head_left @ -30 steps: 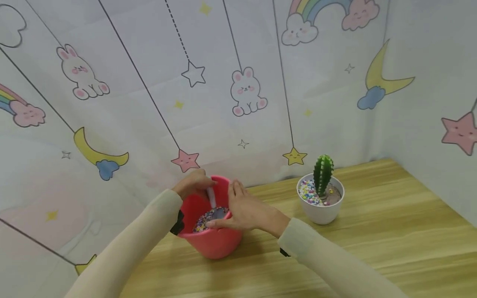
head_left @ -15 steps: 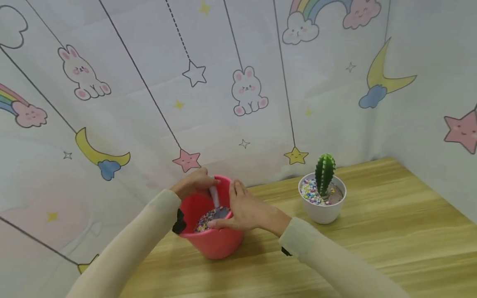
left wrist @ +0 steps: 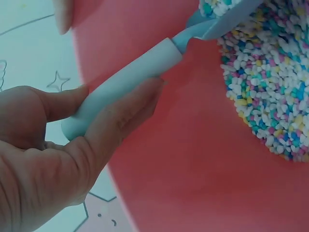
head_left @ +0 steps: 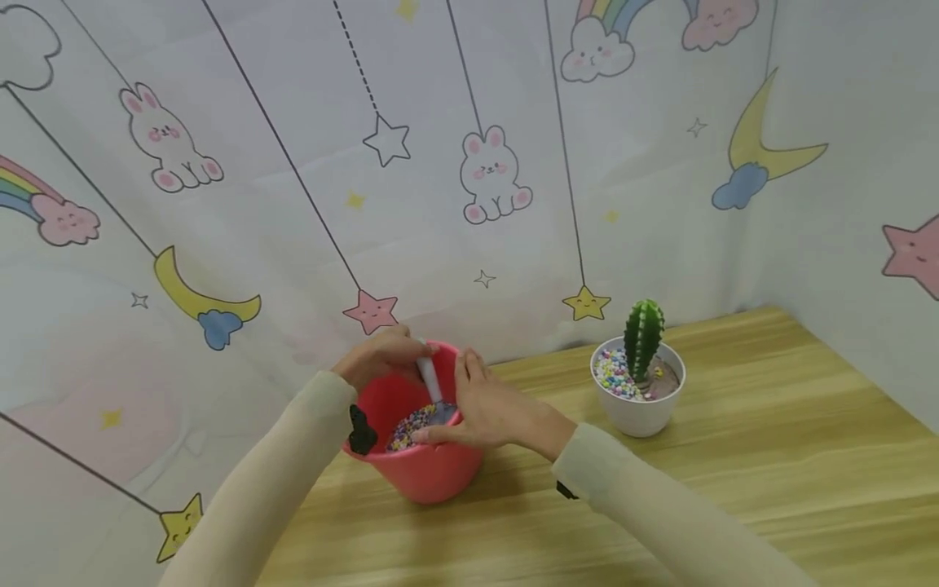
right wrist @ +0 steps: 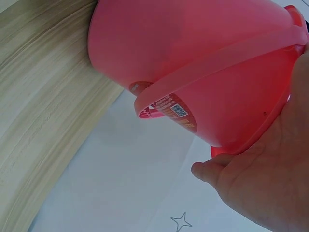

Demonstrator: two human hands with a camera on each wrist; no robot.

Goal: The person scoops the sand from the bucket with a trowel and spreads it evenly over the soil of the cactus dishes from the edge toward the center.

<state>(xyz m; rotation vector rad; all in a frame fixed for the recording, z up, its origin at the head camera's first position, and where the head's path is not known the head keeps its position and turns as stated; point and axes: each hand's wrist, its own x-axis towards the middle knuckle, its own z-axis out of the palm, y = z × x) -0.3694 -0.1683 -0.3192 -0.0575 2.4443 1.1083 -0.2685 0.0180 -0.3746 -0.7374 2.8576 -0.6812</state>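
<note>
In the head view, my left hand point(head_left: 385, 357) reaches over the far left rim of a red bucket point(head_left: 429, 477). It grips the white handle of a small trowel point(left wrist: 128, 82), thumb on one side and fingers on the other. The grey-blue blade point(left wrist: 227, 21) dips into multicoloured pebbles point(left wrist: 270, 96) in the bucket and carries some of them. My right hand point(head_left: 499, 408) holds the bucket's right rim, its thumb over the near edge and its fingers along the far side. The bucket's red carrying handle point(right wrist: 217, 65) hangs down outside, in the right wrist view.
A white pot point(head_left: 638, 416) with a green cactus point(head_left: 644, 338) stands to the right on the wood-grain table point(head_left: 770, 456). Coloured pebbles cover part of its top. A white cloth backdrop point(head_left: 425, 236) with bunnies, stars and moons rises close behind the bucket.
The trowel has shifted slightly right within the bucket, its blade now closer to my right hand and less visible. My right hand keeps its hold on the rim. The head view has shifted a little.
</note>
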